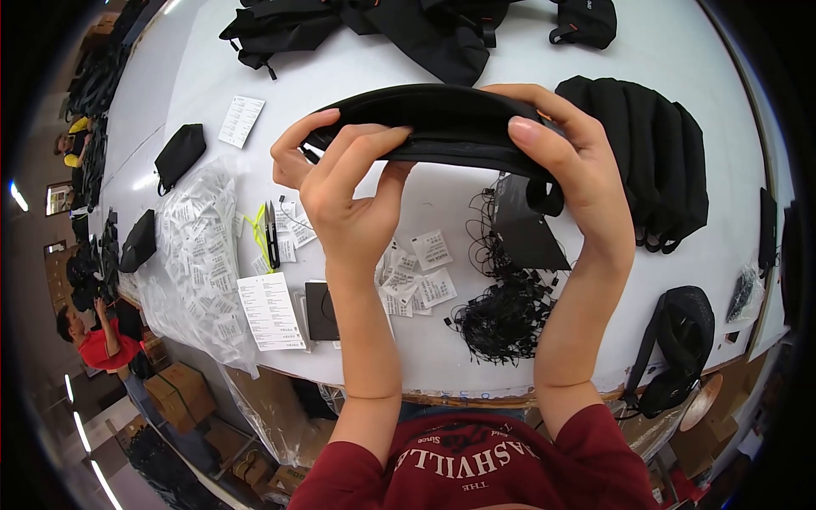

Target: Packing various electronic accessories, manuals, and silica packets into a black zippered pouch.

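A black fabric pouch is held up over the table, its long mouth parted so the dark inside shows. My left hand grips its left part, some fingers in the opening and the thumb below the near edge. Around the right end my right hand is closed, thumb on the near rim and fingers behind. A small orange tab shows beside the right fingers. Below the pouch lie small white printed packets, a heap of black tag strings and dark cards.
Stacked black pouches stand at right, black bags at the far side. On the left are a plastic bag of packets, thread snips and label sheets. A black strapped bag sits near right. Another person stands far left.
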The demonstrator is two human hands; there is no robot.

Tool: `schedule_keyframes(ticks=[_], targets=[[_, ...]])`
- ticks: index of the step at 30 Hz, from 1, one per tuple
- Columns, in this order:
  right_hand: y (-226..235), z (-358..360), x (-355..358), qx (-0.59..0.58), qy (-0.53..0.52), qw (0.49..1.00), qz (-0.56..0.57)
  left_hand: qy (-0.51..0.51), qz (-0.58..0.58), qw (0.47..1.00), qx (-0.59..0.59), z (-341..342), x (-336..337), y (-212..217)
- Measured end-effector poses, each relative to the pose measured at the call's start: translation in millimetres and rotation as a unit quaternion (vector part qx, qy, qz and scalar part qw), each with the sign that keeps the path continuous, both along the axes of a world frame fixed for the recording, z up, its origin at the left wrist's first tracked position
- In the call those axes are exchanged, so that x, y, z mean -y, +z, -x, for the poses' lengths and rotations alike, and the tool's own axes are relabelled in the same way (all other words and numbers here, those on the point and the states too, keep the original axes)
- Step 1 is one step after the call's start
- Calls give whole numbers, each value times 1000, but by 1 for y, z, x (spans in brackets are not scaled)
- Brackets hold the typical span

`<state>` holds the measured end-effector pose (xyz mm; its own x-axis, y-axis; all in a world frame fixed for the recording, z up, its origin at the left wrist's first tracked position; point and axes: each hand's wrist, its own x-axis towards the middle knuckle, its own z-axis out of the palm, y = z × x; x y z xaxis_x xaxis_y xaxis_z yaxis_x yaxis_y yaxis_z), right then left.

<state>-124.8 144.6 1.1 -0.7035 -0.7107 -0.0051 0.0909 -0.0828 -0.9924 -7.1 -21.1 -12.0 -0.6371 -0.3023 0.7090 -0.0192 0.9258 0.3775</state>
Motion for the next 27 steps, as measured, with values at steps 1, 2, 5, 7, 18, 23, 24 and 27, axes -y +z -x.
schedule_keyframes(ticks=[1,2,5,7,18,23,24,27], targets=[[-1,0,0,0,0,1000,-1,1,-7,1000,-12,0,0,-1],[-3,0,-1,-16,5,999,46,1,-14,1000,-24,0,0,-2],[-13,2,-2,-133,46,989,42,92,-128,985,-66,-2,-4,-2],[-6,-3,-2,-158,73,984,-21,95,-87,988,-89,-3,2,-3],[-34,-8,30,-207,-80,973,-69,-29,-326,944,-40,4,-12,0],[-25,5,19,-108,-49,986,-117,-17,-332,943,-17,-3,0,5],[-29,5,19,-96,-79,989,-80,0,-315,949,-17,-4,3,4],[-25,11,12,-36,-75,995,-49,28,-288,957,-5,-8,10,5]])
